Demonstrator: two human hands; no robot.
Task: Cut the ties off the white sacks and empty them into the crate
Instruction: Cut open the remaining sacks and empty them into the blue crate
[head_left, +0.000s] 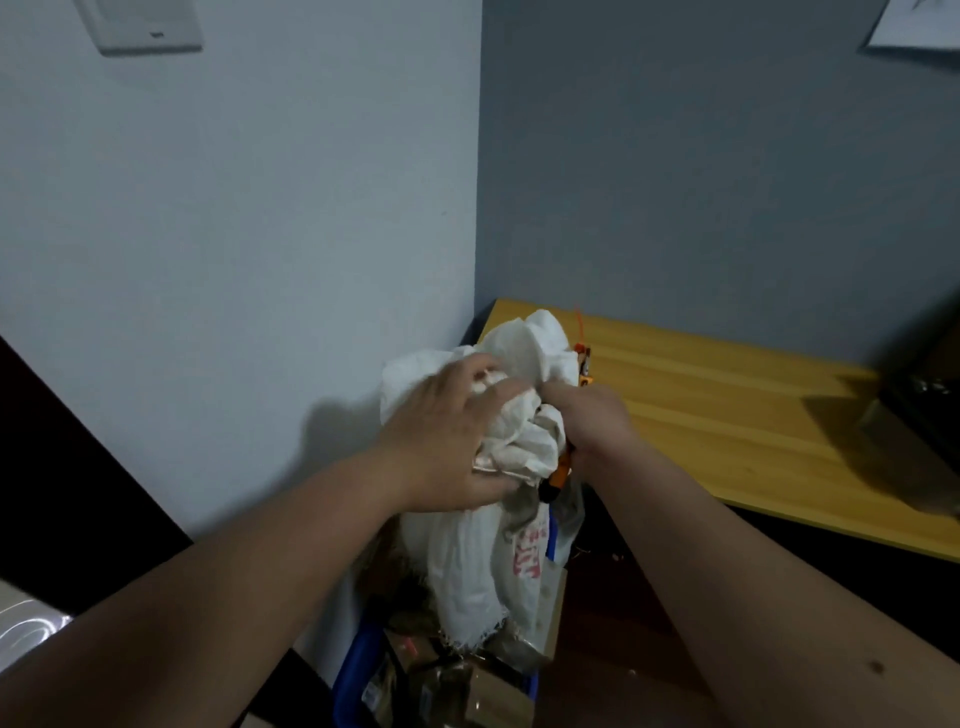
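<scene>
A white woven sack (467, 561) with red print hangs upside down over a blue crate (353, 670), its open end low above the brown packets (457, 686) in the crate. My left hand (447, 441) grips the bunched top of the sack from the left. My right hand (592, 421) grips the same bunch from the right and also holds an orange-and-black cutter (558, 475), whose handle sticks out below the wrist. An orange tie (581, 325) pokes up behind the sack.
A yellow wooden tabletop (727, 410) runs to the right behind the sack, with a dark object (914, 415) on its right end. Pale walls meet in a corner just behind the sack. Dark furniture (62, 467) stands at the left.
</scene>
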